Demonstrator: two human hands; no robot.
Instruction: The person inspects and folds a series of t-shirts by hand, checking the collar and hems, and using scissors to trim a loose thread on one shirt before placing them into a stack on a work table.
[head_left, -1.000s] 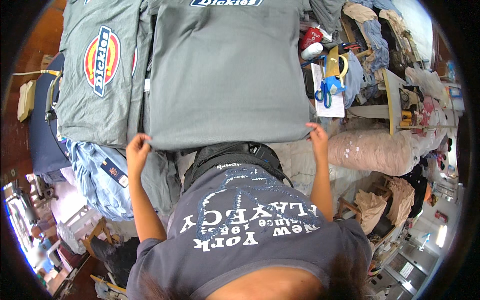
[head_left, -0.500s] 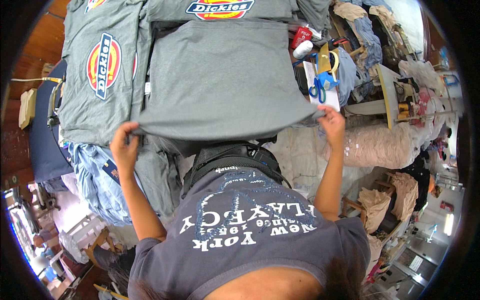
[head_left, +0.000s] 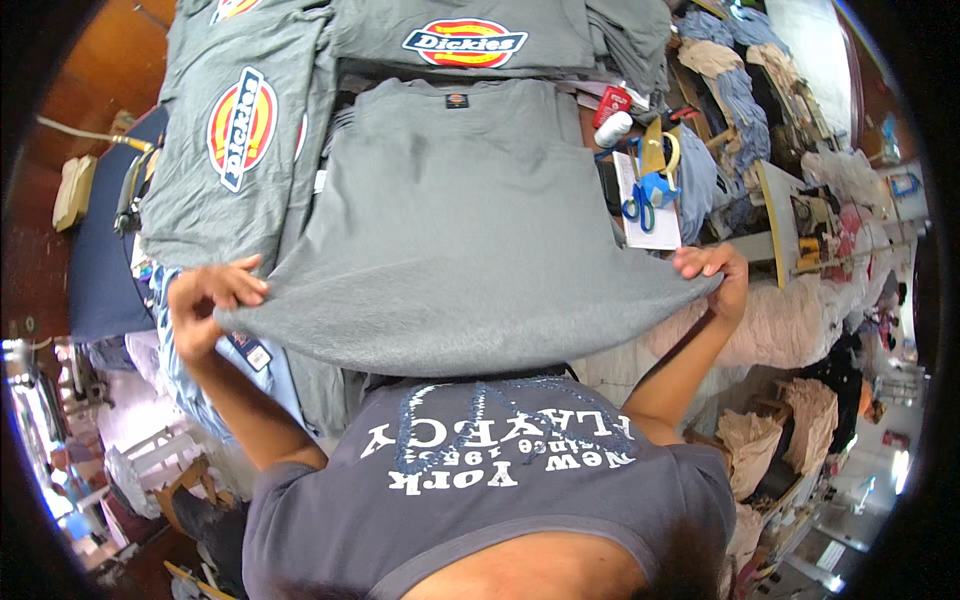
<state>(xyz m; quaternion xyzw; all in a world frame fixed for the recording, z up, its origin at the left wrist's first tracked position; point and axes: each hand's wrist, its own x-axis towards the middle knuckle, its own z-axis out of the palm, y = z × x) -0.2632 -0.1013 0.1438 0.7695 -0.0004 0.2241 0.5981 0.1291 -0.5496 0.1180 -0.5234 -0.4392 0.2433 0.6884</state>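
A grey T-shirt (head_left: 465, 215) lies spread before me, its neckline with a small dark label at the far end. My left hand (head_left: 210, 300) pinches the near left corner of its lower edge. At the opposite corner, my right hand (head_left: 722, 278) grips the same edge. Between the two hands the fabric is lifted and sags toward my body in a wide curve. A grey shirt with a colourful printed emblem (head_left: 240, 130) lies to the left, close to my left hand. Beyond the neckline is another printed grey shirt (head_left: 465, 42).
Right of the T-shirt are blue-handled scissors (head_left: 640, 208) on white paper, a tape roll (head_left: 668, 150), a white bottle (head_left: 612, 129) and a red container (head_left: 612, 103). Light-blue garments (head_left: 185, 375) hang at the left. Farther right stand a large wrapped bundle (head_left: 790, 325) and heaped clothes.
Both hands have moved apart and nearer my body, drawing the T-shirt's lower edge with them. Its neckline and label now show at the far end.
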